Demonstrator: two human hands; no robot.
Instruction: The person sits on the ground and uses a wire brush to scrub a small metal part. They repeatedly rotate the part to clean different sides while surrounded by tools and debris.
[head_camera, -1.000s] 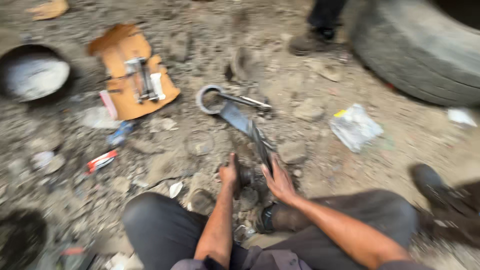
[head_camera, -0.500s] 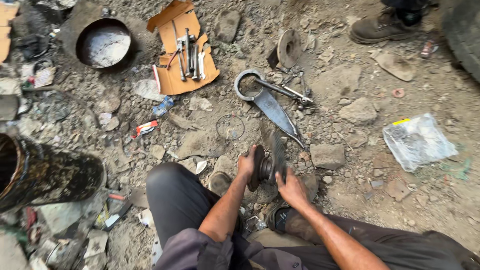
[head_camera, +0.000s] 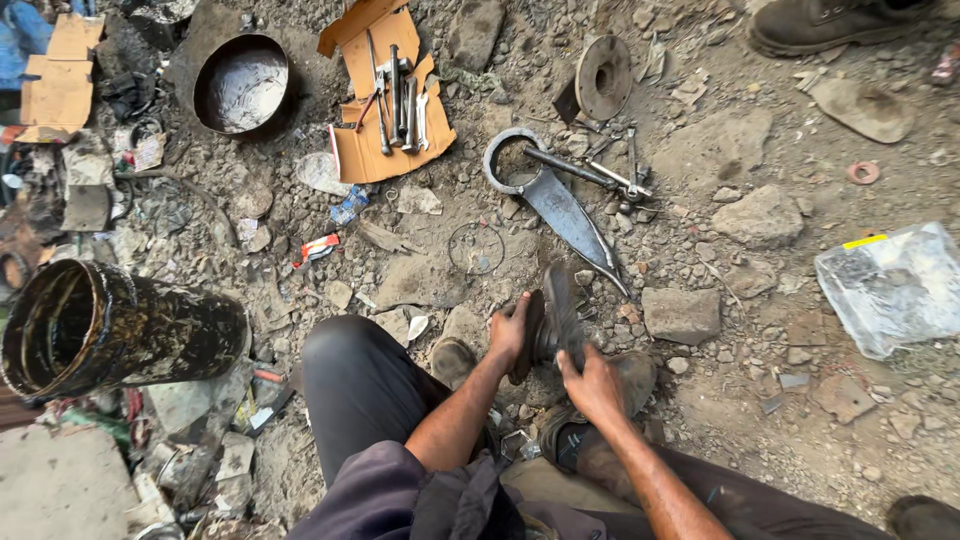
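I am crouched over stony ground. My left hand (head_camera: 509, 330) and my right hand (head_camera: 590, 380) grip a dark, greasy round metal part (head_camera: 552, 318) from either side, holding it upright just above my shoes (head_camera: 452, 358). Just beyond the part lies a large ring-headed steel tool with a pointed blade (head_camera: 558, 205), with a dark rod across its ring. Much of the part is hidden by my fingers.
A cardboard sheet (head_camera: 372, 150) carries several wrenches. A round metal pan (head_camera: 242, 85) sits at the upper left, a black oily cylinder (head_camera: 120, 325) lies at left, a metal disc (head_camera: 604, 75) up top. A clear plastic bag (head_camera: 892, 285) lies right; another person's boot (head_camera: 830, 22) stands at the top right.
The camera view has swung left and down, bringing the black cylinder and pan into sight. Both hands have stayed on the round part in front of my feet.
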